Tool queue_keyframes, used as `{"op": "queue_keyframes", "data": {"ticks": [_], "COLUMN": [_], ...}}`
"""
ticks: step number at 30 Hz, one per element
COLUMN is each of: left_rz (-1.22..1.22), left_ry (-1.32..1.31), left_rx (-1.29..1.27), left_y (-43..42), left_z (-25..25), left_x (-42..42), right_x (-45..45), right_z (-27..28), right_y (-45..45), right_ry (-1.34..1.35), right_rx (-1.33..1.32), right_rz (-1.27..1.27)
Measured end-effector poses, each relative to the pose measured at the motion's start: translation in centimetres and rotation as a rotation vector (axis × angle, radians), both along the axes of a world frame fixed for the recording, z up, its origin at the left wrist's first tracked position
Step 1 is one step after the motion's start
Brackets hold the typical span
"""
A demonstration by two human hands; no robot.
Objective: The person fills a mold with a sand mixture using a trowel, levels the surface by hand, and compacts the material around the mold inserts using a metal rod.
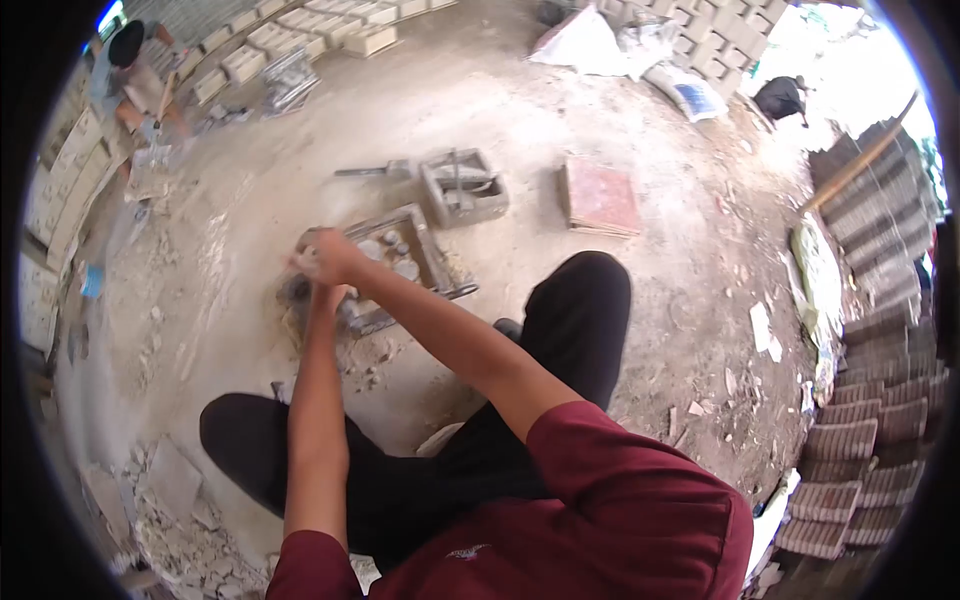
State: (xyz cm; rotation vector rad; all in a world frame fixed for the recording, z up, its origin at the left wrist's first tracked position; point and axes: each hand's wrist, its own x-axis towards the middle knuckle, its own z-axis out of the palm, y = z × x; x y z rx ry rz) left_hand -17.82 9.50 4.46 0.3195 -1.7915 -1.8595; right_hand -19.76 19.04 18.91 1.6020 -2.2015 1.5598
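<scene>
Both my hands meet at the left end of a grey rectangular mould frame (432,240) on the floor. My right hand (335,256) lies over my left hand (318,285), which is mostly hidden beneath it. Motion blurs the fingers, so what they hold cannot be made out. Inside the frame are round pale pieces (405,268). A bar-like handle sticks out at its right corner. Just behind the frame stands a grey box (465,190) with a handle across it, and a dark tool (375,171) lies to its left.
A stack of reddish square boards (602,197) lies to the right. Another person (135,75) crouches at the far left with a wooden-handled tool. Pale blocks (300,32) line the back, sacks (690,92) the back right, ridged tiles (845,450) the right edge, and rubble (185,520) the lower left.
</scene>
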Motion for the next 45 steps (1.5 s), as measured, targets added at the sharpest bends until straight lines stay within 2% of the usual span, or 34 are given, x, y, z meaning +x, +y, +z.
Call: {"op": "queue_keyframes", "data": {"ticks": [2, 3, 5, 6, 7, 8, 9, 11, 12, 16, 18, 20, 22, 23, 26, 27, 29, 30, 32, 34, 36, 38, 40, 42, 45], "left_rz": [-0.216, -0.2, -0.166, -0.016, 0.03, 0.067, 0.088, 0.168, 0.172, 0.259, 0.242, 0.304, 0.291, 0.29, 0.32, 0.314, 0.297, 0.316, 0.354, 0.374, 0.385, 0.402, 0.475, 0.482, 0.462], "left_ry": [-0.011, -0.198, -0.578, -0.848, -0.879, -0.901, -0.911, -0.743, -0.756, -0.667, -0.679, -0.621, -0.664, -0.669, -0.669, -0.676, -0.696, -0.72, -0.716, -0.798, -0.809, -0.831, -0.836, -0.845, -0.851], "left_rx": [0.53, 0.202, -0.534, -0.477, -0.322, -0.169, -0.159, 0.414, 0.414, 0.606, 0.562, 0.503, 0.358, 0.363, 0.423, 0.403, 0.39, 0.371, 0.351, 0.288, 0.269, 0.251, 0.222, 0.192, 0.205], "left_y": [-2.4, -2.6, -3.6, -0.4, -1.0, -1.4, -1.0, -0.1, -0.2, -0.2, -0.3, 0.0, 0.0, 0.2, 0.1, -0.2, 0.5, 0.9, 0.0, 0.3, 0.0, 0.1, 1.0, 1.2, 0.6], "left_z": [-3.1, -3.3, -4.8, -0.5, -3.4, -6.3, -6.5, -6.0, -6.1, -6.3, -6.5, -7.1, -7.7, -8.1, -8.1, -8.1, -8.2, -7.9, -6.6, -6.8, -6.7, -6.6, -5.8, -5.4, -5.6], "left_x": [1.1, 3.5, 8.2, 9.4, 9.9, 10.1, 10.3, 10.1, 10.7, 9.8, 9.7, 9.3, 9.4, 9.6, 9.5, 9.4, 9.7, 9.7, 8.4, 8.4, 8.2, 8.5, 8.4, 8.5, 8.3], "right_x": [1.2, 1.6, 1.5, 1.3, 1.4, 1.2, 0.6, 0.0, 0.4, 0.4, 1.3, 0.8, 0.5, 0.6, 0.8, 0.4, -1.0, -1.6, -3.2, -2.6, -2.5, -2.7, -3.5, -3.7, -3.7], "right_z": [-1.0, -1.5, -2.9, -4.1, -1.4, -2.3, -3.3, -4.5, -4.3, -2.2, -1.8, -3.6, -2.0, -1.6, -5.8, -4.7, -1.1, -0.9, 0.3, 0.2, 0.7, 1.7, 2.3, 2.3, 2.2], "right_y": [-1.4, -1.4, -1.3, -2.1, -0.1, -0.1, -0.6, -0.6, -0.2, -0.2, 0.2, -0.7, -1.5, -0.7, -0.5, -0.8, -1.2, -0.9, -1.7, -1.9, -2.6, -3.1, -3.5, -3.3, -3.3], "right_ry": [-0.179, -0.279, -0.457, -0.557, -0.524, -0.548, -0.566, -0.604, -0.638, -0.792, -0.757, -0.693, -0.66, -0.605, -0.559, -0.558, -0.777, -0.778, -0.95, -0.916, -0.806, -0.81, -0.905, -0.884, -0.621], "right_rx": [-0.018, -0.006, -0.107, -0.138, 0.005, -0.123, -0.255, -0.33, -0.404, -0.424, -0.439, -0.356, -0.331, -0.347, -0.416, -0.408, -0.38, -0.373, -0.46, -0.404, -0.468, -0.507, -0.396, -0.309, -0.324], "right_rz": [-0.056, -0.121, -0.073, -0.185, -0.223, -0.196, -0.178, -0.133, -0.116, -0.102, -0.138, -0.153, -0.156, -0.169, -0.068, -0.066, -0.085, -0.092, -0.015, 0.024, 0.159, 0.225, 0.344, 0.309, 0.285]}}
